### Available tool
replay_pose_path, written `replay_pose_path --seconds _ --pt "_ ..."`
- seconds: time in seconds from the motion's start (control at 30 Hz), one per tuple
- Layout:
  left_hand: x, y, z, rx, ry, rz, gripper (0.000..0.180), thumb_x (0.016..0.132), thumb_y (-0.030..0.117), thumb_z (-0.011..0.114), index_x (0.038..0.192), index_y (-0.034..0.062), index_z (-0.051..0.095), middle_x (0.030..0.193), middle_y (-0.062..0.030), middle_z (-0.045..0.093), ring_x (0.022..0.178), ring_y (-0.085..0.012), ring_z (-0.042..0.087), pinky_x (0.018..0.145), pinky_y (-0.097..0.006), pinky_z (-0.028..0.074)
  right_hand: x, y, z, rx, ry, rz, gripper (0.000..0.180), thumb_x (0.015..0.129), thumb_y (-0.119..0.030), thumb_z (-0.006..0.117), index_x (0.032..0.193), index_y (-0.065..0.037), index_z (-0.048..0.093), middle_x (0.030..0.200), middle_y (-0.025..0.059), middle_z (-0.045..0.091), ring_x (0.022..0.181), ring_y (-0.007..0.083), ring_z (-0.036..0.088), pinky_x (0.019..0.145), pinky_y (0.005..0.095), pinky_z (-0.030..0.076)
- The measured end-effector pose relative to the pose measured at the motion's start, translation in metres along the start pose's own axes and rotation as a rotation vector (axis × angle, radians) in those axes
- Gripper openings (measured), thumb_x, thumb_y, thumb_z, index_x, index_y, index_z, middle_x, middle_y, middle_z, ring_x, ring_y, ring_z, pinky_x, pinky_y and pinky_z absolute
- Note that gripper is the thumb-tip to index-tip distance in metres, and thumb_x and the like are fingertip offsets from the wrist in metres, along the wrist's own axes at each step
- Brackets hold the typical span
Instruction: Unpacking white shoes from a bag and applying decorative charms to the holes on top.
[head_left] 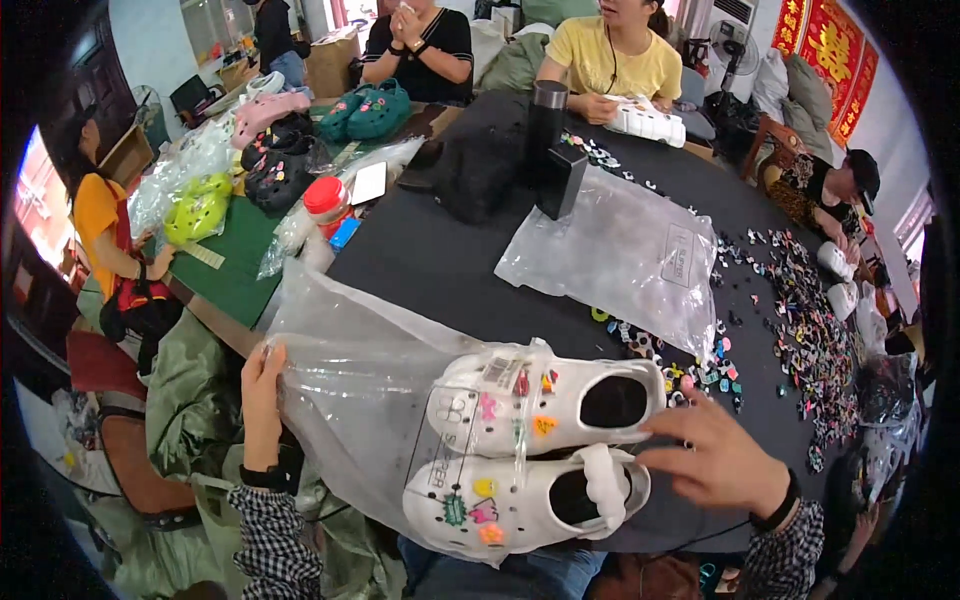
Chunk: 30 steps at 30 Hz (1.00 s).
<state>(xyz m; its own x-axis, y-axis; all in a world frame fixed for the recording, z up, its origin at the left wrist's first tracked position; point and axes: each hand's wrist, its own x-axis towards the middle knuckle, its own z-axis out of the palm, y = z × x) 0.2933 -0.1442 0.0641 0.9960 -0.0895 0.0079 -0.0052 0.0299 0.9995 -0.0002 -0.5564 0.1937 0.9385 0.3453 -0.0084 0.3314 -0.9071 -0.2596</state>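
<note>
Two white clogs (540, 440) with coloured charms lie side by side at the near edge of a black table (440, 260), their toes inside a clear plastic bag (360, 370). My left hand (262, 400) grips the bag's left edge and holds it up. My right hand (715, 455) rests with fingers spread against the heels of the clogs, outside the bag.
A second clear bag (620, 250) lies flat mid-table beside a dark flask (545, 120). Many small charms (800, 330) are scattered on the right. Green, pink and black clogs (280, 130) are piled at the far left. Several people sit around the table.
</note>
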Motion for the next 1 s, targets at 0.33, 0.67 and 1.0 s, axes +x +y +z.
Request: replay_pose_path --seconds 0.33,0.67,1.0 --pt "0.043 -0.009 0.005 0.311 -0.083 0.118 0.055 0.094 0.024 0.061 0.138 -0.0043 0.045 0.102 -0.0044 0.058 0.089 -0.0106 0.053 0.078 -0.025 0.043 0.066 0.041 0.017 0.075 0.186 0.118 0.039 0.079 -0.010 0.070 0.116 -0.005 0.060 0.121 0.0175 0.057 0.108 0.0344 0.058 0.090 0.0399 0.050" --pt "0.063 0.003 0.038 0.389 -0.263 -0.020 0.029 0.090 0.021 0.067 0.106 -0.0032 0.065 0.077 0.0054 0.051 0.068 -0.0029 0.044 0.058 -0.021 0.036 0.090 0.038 0.056 -0.174 0.319 -0.044 0.032 0.075 -0.006 0.057 0.107 0.001 0.059 0.089 0.0119 0.063 0.084 0.0285 0.065 0.070 0.0398 0.053" --pt "0.047 0.001 0.024 -0.020 -0.016 0.100 0.016 0.095 0.016 0.061 0.097 0.0005 0.065 0.083 0.0030 0.062 0.070 -0.0038 0.054 0.060 -0.021 0.043 0.074 0.014 0.049 -0.420 0.419 -0.063 0.042 0.075 -0.011 0.058 0.115 0.003 0.058 0.100 0.0104 0.062 0.096 0.0246 0.064 0.080 0.0341 0.054"
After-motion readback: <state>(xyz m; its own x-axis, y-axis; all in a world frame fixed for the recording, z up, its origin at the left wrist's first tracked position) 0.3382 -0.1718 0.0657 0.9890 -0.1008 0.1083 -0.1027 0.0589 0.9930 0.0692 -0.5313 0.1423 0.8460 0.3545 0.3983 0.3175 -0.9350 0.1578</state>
